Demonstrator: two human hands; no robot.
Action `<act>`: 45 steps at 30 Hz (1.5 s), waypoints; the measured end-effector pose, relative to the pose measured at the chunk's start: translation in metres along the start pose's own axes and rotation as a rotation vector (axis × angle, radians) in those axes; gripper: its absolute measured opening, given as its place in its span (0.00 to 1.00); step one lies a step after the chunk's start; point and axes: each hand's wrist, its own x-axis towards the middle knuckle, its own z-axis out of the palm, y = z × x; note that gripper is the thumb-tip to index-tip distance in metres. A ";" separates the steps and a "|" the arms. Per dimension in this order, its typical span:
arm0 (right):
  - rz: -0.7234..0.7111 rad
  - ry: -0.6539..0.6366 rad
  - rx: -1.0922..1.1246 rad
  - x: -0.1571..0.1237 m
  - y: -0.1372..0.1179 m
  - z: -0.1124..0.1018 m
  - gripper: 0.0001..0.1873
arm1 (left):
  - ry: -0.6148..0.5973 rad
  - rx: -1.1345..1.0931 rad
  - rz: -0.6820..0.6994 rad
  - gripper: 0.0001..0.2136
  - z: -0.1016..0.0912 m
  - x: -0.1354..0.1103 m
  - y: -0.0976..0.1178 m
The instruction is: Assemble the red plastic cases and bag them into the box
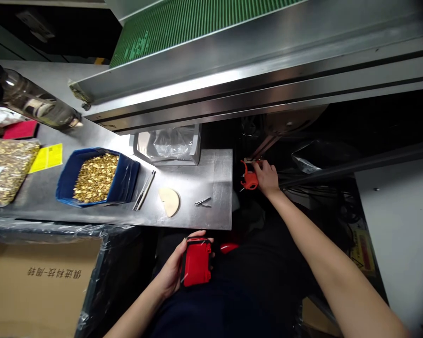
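Observation:
My left hand (176,265) is wrapped round a red and black rectangular case (197,263), low in front of my body. Past the table's right end, my right hand (267,176) is closed with its fingertips at a small pale bar (248,161). Right beside those fingers is an orange plastic part (250,180) with a curved loop; what exactly they grip I cannot make out. On the metal table (218,188) lie nail clippers (202,202), a pale half-round piece (169,201) and two thin pen-like tools (144,190).
A blue bin (66,180) of small brass-coloured parts (96,177) stands left, near a bag of similar parts (10,164) and a bottle (38,104). A grey tray (196,145) sits under the conveyor's metal rail (211,89). A cardboard box (38,291) is lower left.

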 end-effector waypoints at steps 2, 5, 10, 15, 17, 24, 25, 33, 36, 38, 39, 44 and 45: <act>0.075 0.025 0.035 0.001 -0.006 -0.001 0.25 | -0.004 0.017 0.001 0.22 -0.001 -0.001 -0.002; 0.211 0.047 0.102 0.005 -0.015 -0.001 0.22 | -0.013 0.027 0.009 0.22 -0.002 -0.003 -0.003; 0.459 0.021 0.278 0.001 -0.026 0.003 0.18 | -0.035 0.011 0.025 0.21 -0.004 -0.005 -0.004; 0.566 -0.183 0.520 -0.034 -0.036 0.002 0.19 | -0.040 0.003 0.018 0.21 0.001 -0.006 -0.004; 0.548 -0.291 0.616 -0.053 -0.042 -0.002 0.18 | -0.036 0.002 0.006 0.21 0.006 -0.006 -0.004; 0.414 -0.555 0.955 -0.149 -0.093 -0.058 0.23 | 0.003 -0.013 0.043 0.23 0.027 -0.006 -0.002; 0.370 -0.582 1.019 -0.164 -0.106 -0.070 0.27 | 0.010 -0.023 0.059 0.23 0.031 -0.004 -0.003; 0.417 -0.416 1.694 -0.217 -0.188 -0.109 0.29 | 0.044 0.290 0.190 0.32 0.053 0.017 -0.001; 0.596 -0.275 1.484 -0.202 -0.179 -0.094 0.26 | 0.201 0.531 0.336 0.31 0.047 0.024 0.012; 0.649 -0.196 1.367 -0.189 -0.170 -0.085 0.24 | 0.278 0.593 0.424 0.29 0.041 0.026 0.024; 0.662 -0.176 1.338 -0.183 -0.167 -0.082 0.24 | 0.304 0.625 0.461 0.27 0.038 0.025 0.030; 0.682 -0.146 1.251 -0.161 -0.171 -0.077 0.24 | 0.343 0.799 0.599 0.23 0.029 0.023 0.068; 0.671 -0.146 1.227 -0.159 -0.174 -0.078 0.25 | 0.351 0.837 0.632 0.22 0.029 0.024 0.079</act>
